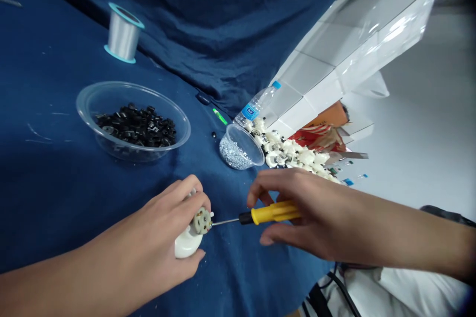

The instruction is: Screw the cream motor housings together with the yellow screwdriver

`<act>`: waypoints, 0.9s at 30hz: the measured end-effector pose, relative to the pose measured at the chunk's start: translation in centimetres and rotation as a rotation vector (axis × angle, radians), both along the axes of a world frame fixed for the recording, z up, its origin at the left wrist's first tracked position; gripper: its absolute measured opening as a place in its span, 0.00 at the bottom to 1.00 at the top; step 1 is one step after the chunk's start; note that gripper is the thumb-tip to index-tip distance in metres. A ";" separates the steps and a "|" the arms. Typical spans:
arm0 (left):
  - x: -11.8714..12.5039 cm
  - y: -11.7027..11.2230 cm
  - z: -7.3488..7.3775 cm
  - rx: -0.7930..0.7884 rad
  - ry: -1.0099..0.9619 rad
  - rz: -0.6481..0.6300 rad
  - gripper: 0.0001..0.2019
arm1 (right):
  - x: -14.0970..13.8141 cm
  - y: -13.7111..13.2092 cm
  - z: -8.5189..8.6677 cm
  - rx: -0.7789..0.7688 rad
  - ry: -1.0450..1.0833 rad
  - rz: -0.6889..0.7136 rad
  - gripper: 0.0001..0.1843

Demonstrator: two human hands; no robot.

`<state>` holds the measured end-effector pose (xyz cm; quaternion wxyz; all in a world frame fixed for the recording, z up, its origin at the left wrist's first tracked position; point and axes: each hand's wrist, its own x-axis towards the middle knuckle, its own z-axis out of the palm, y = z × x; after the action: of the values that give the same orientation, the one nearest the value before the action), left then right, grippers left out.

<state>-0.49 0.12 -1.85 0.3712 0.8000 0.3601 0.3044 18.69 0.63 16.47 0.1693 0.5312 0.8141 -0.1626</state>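
My left hand (163, 223) is shut around a small white plastic-bodied part (188, 243), with its round, speckled motor-like end (203, 221) facing right. My right hand (297, 210) grips a yellow-handled screwdriver (273, 213). Its thin steel shaft points left, and the tip meets the round end of the part. The hands sit close together above the blue cloth (55, 198). My left fingers hide part of the white body.
A clear bowl (163, 109) of small black parts and a clear cup (241, 147) of silvery bits stand ahead. Beyond lie a heap of white parts (293, 153), a plastic water bottle (256, 104), a spool of clear line (123, 33) and a clear plastic box (364, 44).
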 end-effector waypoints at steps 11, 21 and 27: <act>-0.1 0.0 0.0 -0.003 0.009 -0.019 0.11 | 1.3 -0.3 -0.3 0.555 -0.215 1.008 0.13; -0.1 -0.1 0.4 -0.029 -0.029 -0.005 0.16 | 1.4 0.5 -1.5 0.431 -0.081 0.785 0.12; 0.3 0.0 -0.2 -0.039 -0.091 0.029 0.22 | 0.9 0.9 -1.8 0.139 0.064 0.355 0.16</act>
<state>-0.19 0.11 -2.09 0.3981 0.7728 0.3601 0.3386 19.60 1.52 14.65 0.1323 0.3840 0.9093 -0.0904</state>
